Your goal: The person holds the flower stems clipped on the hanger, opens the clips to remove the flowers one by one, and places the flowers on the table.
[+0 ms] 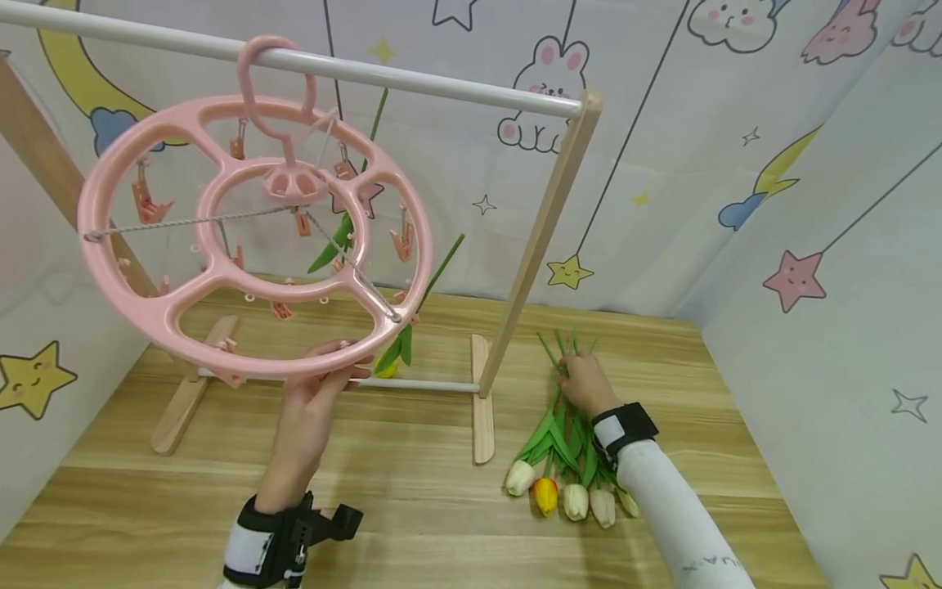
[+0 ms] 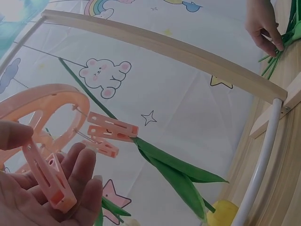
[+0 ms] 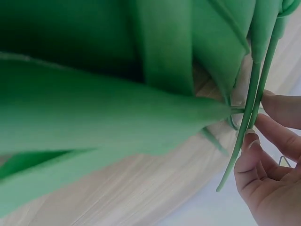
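A round pink clip hanger (image 1: 154,315) hangs from the white rail by its hook. My left hand (image 1: 309,409) is at the hanger's front rim and holds a pink clothespin (image 2: 47,176) between thumb and fingers. Beyond that hand, a tulip with green leaves (image 2: 183,169) hangs flower-down from another pink clip (image 2: 113,127); its yellow bloom (image 1: 386,368) shows below the rim. Over on the right, my right hand (image 1: 586,384) pinches a green stem (image 3: 254,89) among the artificial tulips (image 1: 574,501) lying on the wood surface. Most blooms are white, one yellow-orange.
A wooden post (image 1: 540,245) and foot (image 1: 482,401) of the rack stand between the hands. Its white top rail (image 1: 441,80) runs above, and a low white bar (image 1: 419,385) crosses behind my left hand. Printed cloth walls (image 1: 655,204) surround the wood-grain surface (image 1: 412,491).
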A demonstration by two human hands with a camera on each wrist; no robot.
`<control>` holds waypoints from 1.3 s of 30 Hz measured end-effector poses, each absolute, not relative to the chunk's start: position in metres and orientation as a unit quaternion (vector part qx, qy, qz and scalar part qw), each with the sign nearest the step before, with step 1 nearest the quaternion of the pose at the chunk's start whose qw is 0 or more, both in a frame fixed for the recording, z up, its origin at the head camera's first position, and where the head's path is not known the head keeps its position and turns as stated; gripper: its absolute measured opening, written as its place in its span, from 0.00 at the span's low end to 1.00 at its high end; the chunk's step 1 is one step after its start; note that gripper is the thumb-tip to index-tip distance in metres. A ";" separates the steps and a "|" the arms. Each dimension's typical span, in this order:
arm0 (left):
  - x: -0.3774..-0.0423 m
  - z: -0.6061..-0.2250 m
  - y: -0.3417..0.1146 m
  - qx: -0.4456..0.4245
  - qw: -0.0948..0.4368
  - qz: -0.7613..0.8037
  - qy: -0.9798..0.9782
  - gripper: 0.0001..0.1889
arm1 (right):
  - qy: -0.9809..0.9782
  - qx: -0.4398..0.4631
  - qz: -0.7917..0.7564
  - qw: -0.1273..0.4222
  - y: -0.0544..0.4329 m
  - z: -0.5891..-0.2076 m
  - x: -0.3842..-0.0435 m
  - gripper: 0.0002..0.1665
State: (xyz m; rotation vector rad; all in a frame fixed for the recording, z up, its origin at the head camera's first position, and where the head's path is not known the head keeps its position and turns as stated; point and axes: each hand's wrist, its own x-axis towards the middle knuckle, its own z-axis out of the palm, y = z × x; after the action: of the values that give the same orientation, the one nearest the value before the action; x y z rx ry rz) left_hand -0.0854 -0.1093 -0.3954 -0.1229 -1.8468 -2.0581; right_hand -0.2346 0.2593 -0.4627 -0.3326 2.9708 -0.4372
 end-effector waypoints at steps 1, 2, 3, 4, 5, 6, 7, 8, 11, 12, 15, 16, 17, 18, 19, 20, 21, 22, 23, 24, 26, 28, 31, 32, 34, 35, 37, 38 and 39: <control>-0.085 -0.396 -0.109 -0.051 0.187 -0.734 -0.651 0.11 | 0.982 -0.110 -0.140 0.058 0.260 -0.464 -0.235 0.20; -0.085 -0.396 -0.109 -0.057 0.189 -0.735 -0.648 0.11 | 0.983 -0.111 -0.137 0.055 0.260 -0.464 -0.235 0.20; -0.085 -0.396 -0.109 -0.063 0.191 -0.736 -0.646 0.11 | 0.983 -0.113 -0.136 0.051 0.260 -0.463 -0.234 0.20; -0.085 -0.396 -0.109 -0.069 0.193 -0.735 -0.646 0.12 | 0.983 -0.117 -0.137 0.046 0.259 -0.462 -0.234 0.19; -0.085 -0.397 -0.109 -0.075 0.195 -0.735 -0.645 0.12 | 0.982 -0.124 -0.139 0.042 0.259 -0.460 -0.233 0.18; -0.085 -0.397 -0.109 -0.082 0.197 -0.735 -0.644 0.12 | 0.980 -0.133 -0.142 0.037 0.259 -0.458 -0.233 0.17; -0.085 -0.397 -0.109 -0.088 0.199 -0.735 -0.642 0.12 | 0.978 -0.145 -0.147 0.035 0.258 -0.455 -0.233 0.16; -0.085 -0.397 -0.109 -0.094 0.201 -0.734 -0.642 0.12 | 0.975 -0.157 -0.155 0.039 0.257 -0.451 -0.234 0.15; -0.085 -0.397 -0.109 -0.111 0.206 -0.734 -0.637 0.12 | 0.962 -0.196 -0.169 0.084 0.253 -0.436 -0.234 0.14; -0.085 -0.397 -0.109 -0.116 0.208 -0.734 -0.636 0.12 | 0.957 -0.206 -0.173 0.110 0.251 -0.431 -0.235 0.14; -0.085 -0.397 -0.109 -0.131 0.212 -0.734 -0.632 0.13 | 0.936 -0.228 -0.171 0.205 0.243 -0.418 -0.233 0.15; -0.085 -0.397 -0.109 -0.137 0.214 -0.733 -0.631 0.13 | 0.928 -0.234 -0.169 0.235 0.240 -0.415 -0.232 0.16; -0.085 -0.397 -0.110 -0.142 0.215 -0.733 -0.629 0.13 | 0.920 -0.241 -0.165 0.261 0.237 -0.412 -0.231 0.16; -0.085 -0.397 -0.110 -0.147 0.215 -0.734 -0.627 0.13 | 0.913 -0.250 -0.161 0.280 0.233 -0.410 -0.230 0.16; -0.085 -0.397 -0.110 -0.153 0.216 -0.734 -0.626 0.13 | 0.907 -0.257 -0.157 0.295 0.230 -0.408 -0.228 0.16; -0.085 -0.397 -0.110 -0.157 0.217 -0.733 -0.625 0.13 | 0.902 -0.269 -0.150 0.304 0.226 -0.406 -0.226 0.16; -0.085 -0.397 -0.110 -0.160 0.218 -0.733 -0.624 0.14 | 0.897 -0.277 -0.146 0.311 0.222 -0.405 -0.224 0.17; -0.085 -0.397 -0.110 -0.163 0.219 -0.733 -0.623 0.14 | 0.894 -0.285 -0.142 0.315 0.218 -0.403 -0.222 0.17; -0.085 -0.397 -0.110 -0.166 0.220 -0.732 -0.623 0.14 | 0.892 -0.295 -0.137 0.315 0.214 -0.402 -0.219 0.17; -0.085 -0.397 -0.110 -0.169 0.222 -0.731 -0.623 0.14 | 0.888 -0.304 -0.136 0.316 0.210 -0.401 -0.217 0.18; -0.085 -0.397 -0.109 -0.178 0.228 -0.729 -0.620 0.14 | 0.880 -0.326 -0.139 0.315 0.201 -0.398 -0.210 0.19; -0.086 -0.397 -0.108 -0.193 0.235 -0.729 -0.614 0.14 | 0.872 -0.339 -0.155 0.319 0.190 -0.394 -0.203 0.20; -0.086 -0.396 -0.107 -0.218 0.244 -0.730 -0.601 0.14 | 0.856 -0.360 -0.201 0.311 0.173 -0.391 -0.194 0.26; -0.086 -0.396 -0.107 -0.223 0.244 -0.729 -0.599 0.15 | 0.853 -0.360 -0.219 0.308 0.167 -0.390 -0.192 0.28; -0.086 -0.396 -0.106 -0.229 0.244 -0.731 -0.595 0.15 | 0.846 -0.354 -0.261 0.300 0.155 -0.388 -0.189 0.34; -0.085 -0.396 -0.106 -0.231 0.244 -0.731 -0.594 0.16 | 0.844 -0.349 -0.281 0.294 0.150 -0.387 -0.187 0.36; -0.085 -0.395 -0.105 -0.227 0.244 -0.728 -0.599 0.16 | 0.840 -0.334 -0.325 0.279 0.142 -0.385 -0.186 0.41; -0.085 -0.395 -0.105 -0.229 0.245 -0.726 -0.600 0.16 | 0.837 -0.328 -0.347 0.268 0.139 -0.384 -0.185 0.43; -0.085 -0.395 -0.105 -0.230 0.245 -0.724 -0.602 0.16 | 0.832 -0.325 -0.370 0.255 0.136 -0.382 -0.185 0.44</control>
State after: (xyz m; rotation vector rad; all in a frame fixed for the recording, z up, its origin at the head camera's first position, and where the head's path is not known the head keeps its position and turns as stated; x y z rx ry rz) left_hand -0.0849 -0.1048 -0.3953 -0.6286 -1.6437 -1.9758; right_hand -0.1849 0.1356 -0.3821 -0.8830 2.2602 -1.0036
